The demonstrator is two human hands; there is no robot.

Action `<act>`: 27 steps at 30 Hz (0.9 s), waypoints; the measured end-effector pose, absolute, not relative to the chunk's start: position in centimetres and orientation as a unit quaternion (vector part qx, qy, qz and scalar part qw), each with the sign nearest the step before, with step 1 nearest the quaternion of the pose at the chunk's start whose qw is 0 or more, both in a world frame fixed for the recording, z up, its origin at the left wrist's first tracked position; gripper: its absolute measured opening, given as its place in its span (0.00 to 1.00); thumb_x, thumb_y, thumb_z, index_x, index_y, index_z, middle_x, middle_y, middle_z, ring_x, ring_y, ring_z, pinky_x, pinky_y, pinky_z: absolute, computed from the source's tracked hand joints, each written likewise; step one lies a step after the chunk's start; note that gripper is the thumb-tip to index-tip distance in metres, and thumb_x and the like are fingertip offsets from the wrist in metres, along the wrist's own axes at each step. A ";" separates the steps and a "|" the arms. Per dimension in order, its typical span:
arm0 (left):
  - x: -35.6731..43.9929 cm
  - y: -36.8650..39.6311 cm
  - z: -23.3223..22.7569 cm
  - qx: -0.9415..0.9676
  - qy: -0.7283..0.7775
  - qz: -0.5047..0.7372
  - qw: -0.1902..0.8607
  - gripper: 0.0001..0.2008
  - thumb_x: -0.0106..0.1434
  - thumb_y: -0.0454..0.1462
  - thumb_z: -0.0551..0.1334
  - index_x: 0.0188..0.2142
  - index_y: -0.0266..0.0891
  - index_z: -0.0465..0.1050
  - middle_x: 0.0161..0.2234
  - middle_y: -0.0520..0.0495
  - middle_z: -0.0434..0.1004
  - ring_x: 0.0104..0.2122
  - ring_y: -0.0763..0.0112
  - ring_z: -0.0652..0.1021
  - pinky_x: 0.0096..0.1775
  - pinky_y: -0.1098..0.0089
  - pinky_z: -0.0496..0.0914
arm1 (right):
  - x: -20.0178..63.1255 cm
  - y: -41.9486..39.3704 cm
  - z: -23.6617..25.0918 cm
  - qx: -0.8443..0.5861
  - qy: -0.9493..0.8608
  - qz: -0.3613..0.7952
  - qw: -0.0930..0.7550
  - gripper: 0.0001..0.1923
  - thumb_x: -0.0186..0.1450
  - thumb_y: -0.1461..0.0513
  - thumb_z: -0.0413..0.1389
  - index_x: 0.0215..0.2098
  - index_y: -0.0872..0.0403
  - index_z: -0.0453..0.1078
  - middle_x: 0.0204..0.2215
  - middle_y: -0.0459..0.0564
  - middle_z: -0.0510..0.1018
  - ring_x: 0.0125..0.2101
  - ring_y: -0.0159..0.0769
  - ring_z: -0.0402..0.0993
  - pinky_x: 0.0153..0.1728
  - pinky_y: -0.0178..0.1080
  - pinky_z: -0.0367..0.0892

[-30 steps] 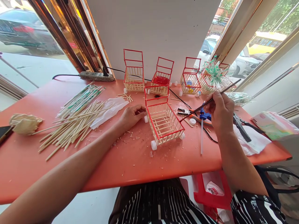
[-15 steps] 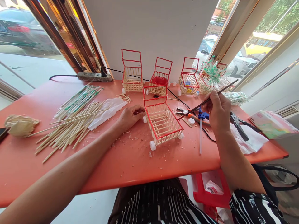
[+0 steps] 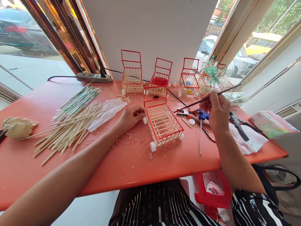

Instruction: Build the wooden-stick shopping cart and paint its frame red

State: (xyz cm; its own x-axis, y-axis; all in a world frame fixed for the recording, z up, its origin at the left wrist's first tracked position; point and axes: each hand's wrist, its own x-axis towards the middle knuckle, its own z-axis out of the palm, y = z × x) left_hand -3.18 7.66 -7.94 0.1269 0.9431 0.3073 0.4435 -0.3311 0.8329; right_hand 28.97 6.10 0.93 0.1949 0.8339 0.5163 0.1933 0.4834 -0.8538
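A miniature shopping cart [image 3: 162, 123] made of thin wooden sticks stands before me, its handle and top rim red and its wheels white. My left hand [image 3: 132, 118] pinches it low at the rear left, beside a white wheel [image 3: 145, 120]. Between the fingers of my right hand [image 3: 217, 108] is a slim dark paintbrush [image 3: 196, 102], slanting down to the left. Its reddish tip is at the cart's right rim; whether it touches cannot be made out. Pliers [image 3: 185, 112] and a blue glue gun [image 3: 203, 115] with a clear stick lie below the brush.
Several similar carts [image 3: 132, 78] line the wall. Loose wooden sticks [image 3: 68, 128] and wrapped sticks [image 3: 77, 102] cover the left side, near a power strip [image 3: 94, 77]. At right are a crimping tool [image 3: 238, 125], white tissue [image 3: 252, 141] and a tissue pack [image 3: 274, 124].
My right hand has shifted slightly, and the brush tip has moved back along the cart's right rim, away from me. The left hand and cart keep their places.
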 end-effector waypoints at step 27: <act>-3.4 8.0 -8.4 0.706 0.482 0.434 0.285 0.13 0.59 0.48 0.64 0.33 0.40 0.76 0.30 0.48 0.81 0.31 0.67 0.78 0.37 0.68 0.71 | 30.4 6.4 2.0 -0.394 -0.508 0.183 0.743 0.16 0.69 0.53 0.59 0.26 0.52 0.73 0.17 0.46 0.74 0.16 0.29 0.68 0.19 0.36 0.56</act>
